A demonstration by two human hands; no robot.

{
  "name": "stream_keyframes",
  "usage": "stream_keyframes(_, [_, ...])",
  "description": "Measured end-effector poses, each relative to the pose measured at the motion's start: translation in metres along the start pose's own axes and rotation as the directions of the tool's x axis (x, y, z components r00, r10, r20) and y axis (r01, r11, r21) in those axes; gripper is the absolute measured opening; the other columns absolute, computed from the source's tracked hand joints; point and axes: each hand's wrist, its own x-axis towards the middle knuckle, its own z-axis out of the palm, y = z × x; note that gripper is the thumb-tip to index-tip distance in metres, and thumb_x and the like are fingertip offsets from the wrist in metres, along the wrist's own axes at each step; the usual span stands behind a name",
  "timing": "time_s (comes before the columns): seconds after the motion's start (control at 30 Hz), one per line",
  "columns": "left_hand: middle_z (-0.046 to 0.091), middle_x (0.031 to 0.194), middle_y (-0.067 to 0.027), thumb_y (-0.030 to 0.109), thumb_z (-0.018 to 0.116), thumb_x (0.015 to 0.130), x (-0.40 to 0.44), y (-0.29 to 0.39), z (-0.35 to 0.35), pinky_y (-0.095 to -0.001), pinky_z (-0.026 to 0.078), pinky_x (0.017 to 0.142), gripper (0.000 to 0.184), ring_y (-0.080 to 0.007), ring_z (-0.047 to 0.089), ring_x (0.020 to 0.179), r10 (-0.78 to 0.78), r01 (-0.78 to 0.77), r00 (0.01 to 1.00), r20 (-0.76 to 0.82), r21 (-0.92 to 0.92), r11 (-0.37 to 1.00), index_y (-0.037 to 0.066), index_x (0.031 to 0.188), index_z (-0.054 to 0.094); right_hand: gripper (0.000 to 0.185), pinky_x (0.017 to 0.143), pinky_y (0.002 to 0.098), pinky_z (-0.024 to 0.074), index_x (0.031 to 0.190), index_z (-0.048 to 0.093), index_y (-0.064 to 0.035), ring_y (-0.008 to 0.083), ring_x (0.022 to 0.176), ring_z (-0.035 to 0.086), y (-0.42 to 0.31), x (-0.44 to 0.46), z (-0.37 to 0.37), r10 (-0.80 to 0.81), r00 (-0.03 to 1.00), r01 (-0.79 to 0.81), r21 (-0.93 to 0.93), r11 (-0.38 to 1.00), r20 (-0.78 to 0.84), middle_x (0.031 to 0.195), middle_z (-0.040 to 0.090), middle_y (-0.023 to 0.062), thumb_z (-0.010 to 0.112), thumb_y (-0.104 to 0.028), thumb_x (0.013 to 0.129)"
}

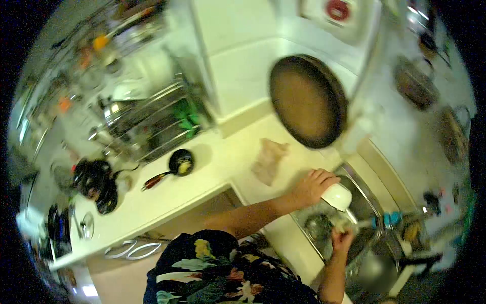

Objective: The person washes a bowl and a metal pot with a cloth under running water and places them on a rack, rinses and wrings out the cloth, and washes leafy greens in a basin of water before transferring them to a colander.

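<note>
My left hand (pixel 316 185) grips a white bowl (pixel 338 197) by its side, holding it tilted over the metal sink (pixel 358 188). Just below the bowl, my right hand (pixel 342 239) is closed, its fingers pinched around a small pale yellowish thing (pixel 341 222) that is too blurred to name. In the sink basin, left of my right hand, sits a round clear or metal vessel (pixel 318 226). A faucet with a blue part (pixel 389 220) reaches in from the right.
A large round brown pan (pixel 308 101) leans against the wall behind the counter. A crumpled pale cloth or bag (pixel 271 160) lies left of the sink. Farther left are a small black pan (pixel 181 162), a dish rack (pixel 152 121) and a dark appliance (pixel 94 182).
</note>
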Motion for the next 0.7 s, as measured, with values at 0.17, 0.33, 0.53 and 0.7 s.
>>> stream_keyframes(0.17, [0.054, 0.121, -0.0179, 0.007, 0.046, 0.088, -0.051, -0.083, -0.081, -0.0415, 0.041, 0.096, 0.039, -0.0371, 0.050, 0.113, -0.696, 0.647, 0.718, -0.009, -0.359, 0.673, 0.003, 0.126, 0.047, 0.060, 0.044, 0.0370, 0.0454, 0.139, 0.038, -0.0148, 0.0210, 0.053, 0.052, 0.004, 0.016, 0.036, -0.065, 0.946, -0.097, -0.469, 0.878, -0.317, 0.123, 0.049, 0.0240, 0.047, -0.051, 0.092])
stream_keyframes(0.33, [0.051, 0.122, -0.0229, 0.013, 0.046, 0.090, -0.139, -0.164, -0.213, -0.0399, 0.043, 0.096, 0.044, -0.0339, 0.052, 0.111, -0.941, 0.805, 0.125, -0.316, -0.523, 0.282, -0.001, 0.131, 0.039, 0.066, 0.065, 0.0427, 0.0478, 0.144, 0.030, -0.0146, 0.0273, 0.077, 0.055, 0.000, 0.045, -0.001, -0.355, 0.843, -0.121, -0.786, 0.606, -0.404, 0.137, 0.039, 0.0226, 0.047, -0.051, 0.092])
stream_keyframes(0.53, [0.044, 0.122, -0.0283, -0.007, 0.051, 0.081, -0.203, -0.212, -0.352, -0.0321, 0.061, 0.054, 0.052, -0.0352, 0.064, 0.089, -0.840, 0.704, -0.080, -0.537, -0.627, 0.334, -0.003, 0.124, 0.022, 0.055, 0.078, 0.0400, 0.0452, 0.138, 0.037, -0.0087, 0.0277, 0.092, 0.053, -0.004, 0.061, 0.003, -0.416, 0.827, -0.136, -0.853, 0.505, -0.378, 0.134, 0.043, 0.0190, 0.048, -0.039, 0.093])
stream_keyframes(0.7, [0.052, 0.124, -0.0227, 0.012, 0.056, 0.087, -0.294, -0.347, -0.408, -0.0447, 0.041, 0.096, 0.049, -0.0337, 0.053, 0.113, -0.598, 0.893, 0.264, -0.757, 0.426, -0.145, -0.003, 0.130, 0.038, 0.047, 0.088, 0.0378, 0.0430, 0.134, 0.042, -0.0038, 0.0280, 0.104, 0.051, 0.004, 0.044, -0.010, -0.421, 0.886, -0.032, -0.930, 0.365, -0.195, 0.131, 0.046, 0.0159, 0.049, -0.028, 0.094])
